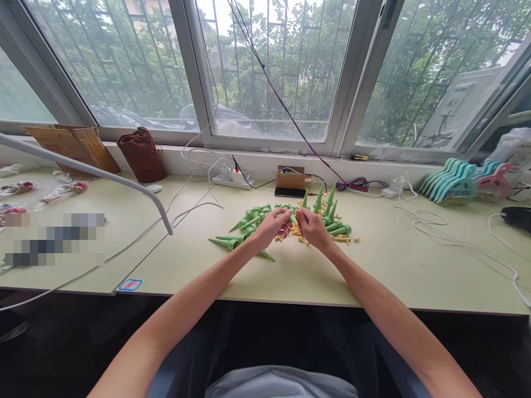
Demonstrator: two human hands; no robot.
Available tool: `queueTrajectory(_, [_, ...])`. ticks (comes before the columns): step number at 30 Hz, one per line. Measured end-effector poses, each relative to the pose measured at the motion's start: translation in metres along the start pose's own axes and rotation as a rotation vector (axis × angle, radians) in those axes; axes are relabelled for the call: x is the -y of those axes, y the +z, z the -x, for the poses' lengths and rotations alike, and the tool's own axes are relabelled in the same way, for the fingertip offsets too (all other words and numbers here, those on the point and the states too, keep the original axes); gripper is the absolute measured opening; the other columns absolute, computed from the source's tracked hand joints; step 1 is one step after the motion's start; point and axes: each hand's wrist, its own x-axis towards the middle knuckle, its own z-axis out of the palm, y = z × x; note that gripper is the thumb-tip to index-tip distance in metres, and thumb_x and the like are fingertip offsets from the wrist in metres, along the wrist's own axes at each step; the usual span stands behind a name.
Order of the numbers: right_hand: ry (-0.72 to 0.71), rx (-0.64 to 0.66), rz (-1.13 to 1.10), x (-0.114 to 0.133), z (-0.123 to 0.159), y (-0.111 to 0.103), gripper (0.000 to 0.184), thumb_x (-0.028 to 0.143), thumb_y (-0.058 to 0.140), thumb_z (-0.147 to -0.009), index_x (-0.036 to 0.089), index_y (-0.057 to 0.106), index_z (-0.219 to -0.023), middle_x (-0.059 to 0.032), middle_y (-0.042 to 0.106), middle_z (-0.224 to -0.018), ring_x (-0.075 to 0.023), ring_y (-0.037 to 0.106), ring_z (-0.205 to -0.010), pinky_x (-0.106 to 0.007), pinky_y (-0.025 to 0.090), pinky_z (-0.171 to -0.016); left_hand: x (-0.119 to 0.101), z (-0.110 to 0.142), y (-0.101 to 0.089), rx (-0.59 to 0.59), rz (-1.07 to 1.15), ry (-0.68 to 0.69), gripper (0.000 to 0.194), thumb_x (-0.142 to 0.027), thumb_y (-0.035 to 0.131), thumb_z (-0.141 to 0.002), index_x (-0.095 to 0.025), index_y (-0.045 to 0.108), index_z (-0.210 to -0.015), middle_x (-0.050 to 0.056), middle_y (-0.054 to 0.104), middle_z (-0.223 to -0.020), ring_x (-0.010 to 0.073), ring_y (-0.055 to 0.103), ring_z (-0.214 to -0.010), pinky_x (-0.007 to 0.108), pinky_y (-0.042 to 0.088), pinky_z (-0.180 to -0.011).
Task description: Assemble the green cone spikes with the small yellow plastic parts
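Observation:
My left hand (272,226) and my right hand (312,228) meet over the pile, fingers closed. Between their fingertips shows a small part of a green plastic spike (293,218); my left hand grips it, and most of it is hidden. My right fingers are pinched at its end, but what they hold is too small to make out. Around the hands lie several green cone-shaped spikes (226,242), some flat and some standing point up (319,199). Small yellow plastic pieces (342,239) are scattered under and beside my right hand.
Behind the pile are a black phone (290,192), a small cardboard box (290,178) and a power strip (232,181). Teal hangers (450,181) stand at the right, a brown pouch (141,156) at the left. A grey metal tube (103,171) crosses the left side; white cables (468,242) trail on the right.

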Motion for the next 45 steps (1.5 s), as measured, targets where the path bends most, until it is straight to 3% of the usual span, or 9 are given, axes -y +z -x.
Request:
queueTrajectory(8, [0.059, 0.034, -0.129, 0.000, 0.000, -0.001, 0.047, 0.058, 0.039, -0.094, 0.021, 0.039, -0.065, 0.0044, 0.043, -0.047, -0.0103, 0.042, -0.039, -0.025, 0.034, -0.045, -0.002, 0.003, 0.001, -0.001, -0.156, 0.129, 0.045, -0.056, 0.069, -0.076, -0.017, 0.050, -0.090, -0.002, 0.056, -0.067, 0.0061, 0.049, -0.046, 0.019, 0.037, -0.041])
queueTrajectory(12, [0.132, 0.068, -0.298, -0.003, -0.002, 0.000, 0.049, 0.063, 0.043, -0.091, 0.022, 0.038, -0.063, 0.0048, 0.040, -0.046, -0.0100, 0.038, -0.035, -0.026, 0.032, -0.038, 0.000, 0.005, 0.002, -0.028, -0.320, 0.219, 0.044, -0.056, 0.064, -0.079, -0.019, 0.048, -0.098, -0.005, 0.048, -0.066, 0.0069, 0.049, -0.045, 0.018, 0.035, -0.038])
queueTrajectory(16, [0.234, 0.104, -0.497, -0.008, -0.004, 0.002, 0.051, 0.065, 0.049, -0.087, 0.022, 0.040, -0.061, 0.0058, 0.034, -0.046, -0.0090, 0.033, -0.035, -0.026, 0.032, -0.034, 0.004, 0.003, 0.002, -0.021, -0.420, 0.314, 0.041, -0.053, 0.061, -0.082, -0.020, 0.047, -0.101, -0.003, 0.050, -0.077, 0.0071, 0.053, -0.050, 0.017, 0.036, -0.038])
queueTrajectory(21, [0.306, 0.151, -0.617, -0.007, -0.005, 0.000, 0.051, 0.059, 0.054, -0.087, 0.022, 0.036, -0.057, 0.0063, 0.031, -0.045, -0.0081, 0.031, -0.035, -0.024, 0.030, -0.034, 0.006, 0.003, 0.001, -0.022, -0.584, 0.452, 0.027, -0.040, 0.058, -0.086, -0.021, 0.047, -0.102, 0.000, 0.055, -0.090, 0.0051, 0.054, -0.053, 0.018, 0.041, -0.048])
queueTrajectory(28, [0.373, 0.217, -0.679, -0.005, -0.004, -0.005, 0.050, 0.046, 0.054, -0.090, 0.022, 0.030, -0.053, 0.0054, 0.031, -0.041, -0.0082, 0.032, -0.036, -0.023, 0.029, -0.036, 0.008, 0.004, 0.002, -0.022, -0.811, 0.574, 0.020, -0.029, 0.052, -0.089, -0.022, 0.048, -0.108, 0.000, 0.058, -0.086, 0.0064, 0.051, -0.055, 0.019, 0.042, -0.054])
queueTrajectory(33, [0.393, 0.152, -0.705, -0.002, -0.005, 0.000, 0.051, 0.052, 0.056, -0.088, 0.022, 0.031, -0.056, 0.0075, 0.027, -0.045, -0.0065, 0.028, -0.037, -0.022, 0.029, -0.036, 0.013, 0.000, 0.002, -0.094, -0.799, 0.565, 0.030, -0.025, 0.053, -0.087, -0.023, 0.044, -0.115, 0.004, 0.057, -0.102, 0.0047, 0.049, -0.053, 0.020, 0.043, -0.053])
queueTrajectory(40, [0.345, 0.131, -0.670, -0.001, -0.005, 0.007, 0.048, 0.061, 0.056, -0.084, 0.021, 0.039, -0.064, 0.0065, 0.033, -0.051, -0.0079, 0.035, -0.038, -0.024, 0.031, -0.035, 0.011, 0.000, 0.001, -0.192, -0.679, 0.476, 0.029, -0.029, 0.056, -0.086, -0.022, 0.048, -0.112, 0.003, 0.055, -0.095, 0.0044, 0.049, -0.052, 0.017, 0.039, -0.047])
queueTrajectory(45, [0.270, 0.077, -0.523, -0.007, -0.005, 0.008, 0.044, 0.061, 0.049, -0.087, 0.022, 0.040, -0.067, 0.0068, 0.034, -0.052, -0.0085, 0.034, -0.037, -0.025, 0.033, -0.035, 0.012, -0.002, -0.001, -0.212, -0.563, 0.392, 0.034, -0.033, 0.064, -0.081, -0.022, 0.049, -0.110, 0.002, 0.058, -0.091, 0.0063, 0.052, -0.050, 0.017, 0.037, -0.041])
